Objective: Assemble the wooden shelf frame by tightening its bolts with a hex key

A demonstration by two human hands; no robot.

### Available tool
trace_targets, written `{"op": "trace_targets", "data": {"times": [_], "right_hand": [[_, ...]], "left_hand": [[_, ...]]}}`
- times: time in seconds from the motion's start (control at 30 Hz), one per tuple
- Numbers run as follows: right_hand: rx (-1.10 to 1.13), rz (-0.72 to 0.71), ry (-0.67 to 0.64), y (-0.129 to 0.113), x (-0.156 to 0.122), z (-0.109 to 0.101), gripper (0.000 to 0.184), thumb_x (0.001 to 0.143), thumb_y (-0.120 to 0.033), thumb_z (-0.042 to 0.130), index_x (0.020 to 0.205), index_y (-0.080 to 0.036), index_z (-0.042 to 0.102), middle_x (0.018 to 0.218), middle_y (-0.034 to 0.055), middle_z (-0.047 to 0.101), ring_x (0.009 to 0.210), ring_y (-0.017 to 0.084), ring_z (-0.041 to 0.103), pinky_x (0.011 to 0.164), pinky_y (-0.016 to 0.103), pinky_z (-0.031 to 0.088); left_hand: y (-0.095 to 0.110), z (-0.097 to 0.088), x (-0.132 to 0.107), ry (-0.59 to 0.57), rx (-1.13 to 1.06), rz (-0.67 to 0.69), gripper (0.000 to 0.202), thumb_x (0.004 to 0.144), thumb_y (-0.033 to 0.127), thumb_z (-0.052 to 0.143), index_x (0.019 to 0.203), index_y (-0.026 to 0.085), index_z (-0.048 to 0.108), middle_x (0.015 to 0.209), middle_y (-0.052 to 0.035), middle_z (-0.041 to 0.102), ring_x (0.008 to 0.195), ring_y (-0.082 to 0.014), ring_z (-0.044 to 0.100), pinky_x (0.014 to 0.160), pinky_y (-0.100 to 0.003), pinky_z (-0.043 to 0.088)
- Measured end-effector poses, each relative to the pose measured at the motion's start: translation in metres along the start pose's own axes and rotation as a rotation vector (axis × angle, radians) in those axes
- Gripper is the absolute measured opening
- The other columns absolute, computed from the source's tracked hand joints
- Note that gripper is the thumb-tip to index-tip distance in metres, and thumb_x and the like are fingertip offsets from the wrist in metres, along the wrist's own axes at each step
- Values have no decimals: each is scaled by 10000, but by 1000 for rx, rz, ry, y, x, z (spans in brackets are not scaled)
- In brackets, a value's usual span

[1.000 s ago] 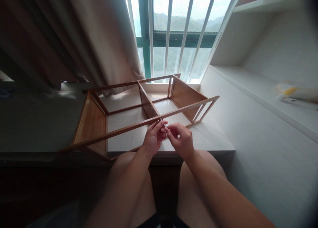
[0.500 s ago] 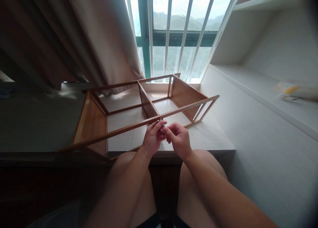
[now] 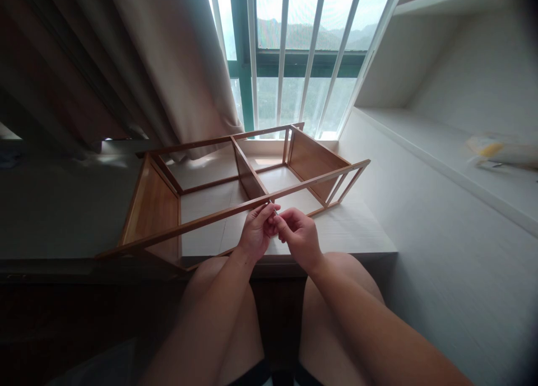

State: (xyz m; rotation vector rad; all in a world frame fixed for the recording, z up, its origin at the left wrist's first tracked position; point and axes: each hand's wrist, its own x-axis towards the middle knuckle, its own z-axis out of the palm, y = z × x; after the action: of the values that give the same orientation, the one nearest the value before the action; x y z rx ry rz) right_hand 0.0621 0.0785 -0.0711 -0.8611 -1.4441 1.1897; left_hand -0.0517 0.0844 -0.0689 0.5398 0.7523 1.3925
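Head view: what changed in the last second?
The right hand slid a little left, closing up against the left hand; the small metal piece pinched between their fingertips, plain a second ago, is now mostly hidden. Nothing was let go. The left hand stays at the front rail of the wooden frame, which has not moved on the table.

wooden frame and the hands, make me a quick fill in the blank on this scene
A divider splits the wooden frame into ____ compartments.
The left hand and right hand meet at its ____ rail, not the far one.
The curtain hangs ____ of the barred window.
Missing: two; near; left.
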Motion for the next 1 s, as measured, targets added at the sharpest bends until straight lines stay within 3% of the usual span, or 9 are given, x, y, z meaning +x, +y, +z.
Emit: {"op": "trace_targets", "data": {"times": [0.67, 1.0], "right_hand": [[-122, -124, 73, -4, 1, -2, 186, 835, -365, 602, 841, -181, 623, 746, 24, 656, 658, 120, 610, 613, 249, 506], [-294, -198, 109, -7, 1, -5, 172, 849, -350, 587, 826, -184, 628, 741, 19, 615, 657, 106, 551, 613, 242, 449]], "left_hand": [[1, -2, 0, -4, -10, -28, 297, 674, 362, 748, 849, 139, 662, 532, 65, 473, 451, -1, 418, 451, -144, 314], [0, -2, 1, -26, -14, -34, 288, 708, 357, 723, 877, 132, 659, 553, 59, 489, 461, -3, 427, 453, -149, 303]]}}
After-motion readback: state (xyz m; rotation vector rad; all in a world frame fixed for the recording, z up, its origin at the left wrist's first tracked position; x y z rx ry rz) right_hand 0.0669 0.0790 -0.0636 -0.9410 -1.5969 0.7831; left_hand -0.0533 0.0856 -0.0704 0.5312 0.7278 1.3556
